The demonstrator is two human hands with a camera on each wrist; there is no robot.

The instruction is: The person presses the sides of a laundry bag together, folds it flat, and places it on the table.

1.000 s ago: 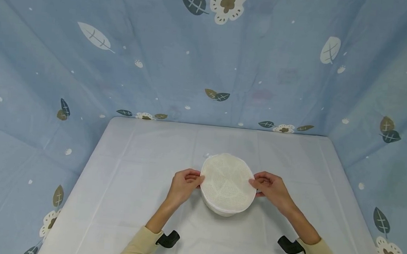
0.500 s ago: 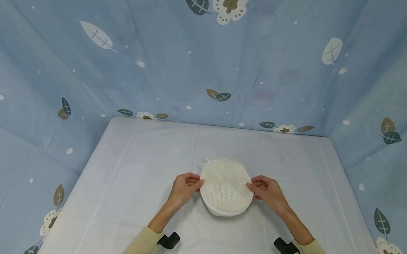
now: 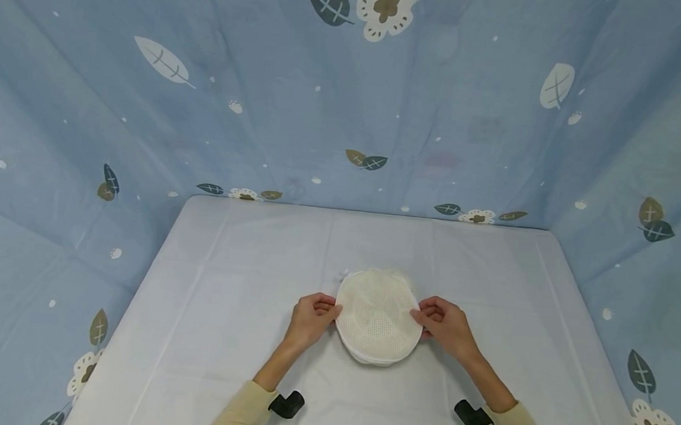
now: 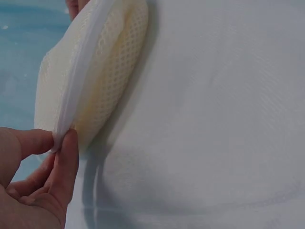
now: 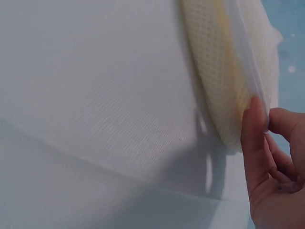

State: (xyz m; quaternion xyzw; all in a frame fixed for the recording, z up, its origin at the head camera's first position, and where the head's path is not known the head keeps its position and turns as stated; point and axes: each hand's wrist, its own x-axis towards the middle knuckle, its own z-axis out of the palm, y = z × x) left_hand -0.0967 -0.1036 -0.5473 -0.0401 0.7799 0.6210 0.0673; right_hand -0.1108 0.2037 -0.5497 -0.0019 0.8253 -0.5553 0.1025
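Note:
A round cream-white mesh laundry bag [image 3: 379, 320] with a smooth white rim band is held at the middle of the table, its flat round side facing up toward the head camera. My left hand [image 3: 311, 319] pinches the left side of its rim between thumb and fingers. On the opposite side my right hand [image 3: 450, 327] pinches the rim the same way. In the left wrist view, the mesh body [image 4: 112, 71] bulges beyond the band. The right wrist view has the bag [image 5: 212, 67] tilted close above the cloth; whether its underside touches cannot be told.
A white cloth [image 3: 242, 265] with faint fold creases covers the table. Blue curtains [image 3: 267, 69] with leaf and flower prints stand behind and along both sides. Black wrist mounts [image 3: 287, 404] sit by both sleeves.
Both hands have brought the laundry bag slightly down and toward the person. The right hand has shifted a little left, narrowing the gap between the hands. Both pinches have stayed on the rim.

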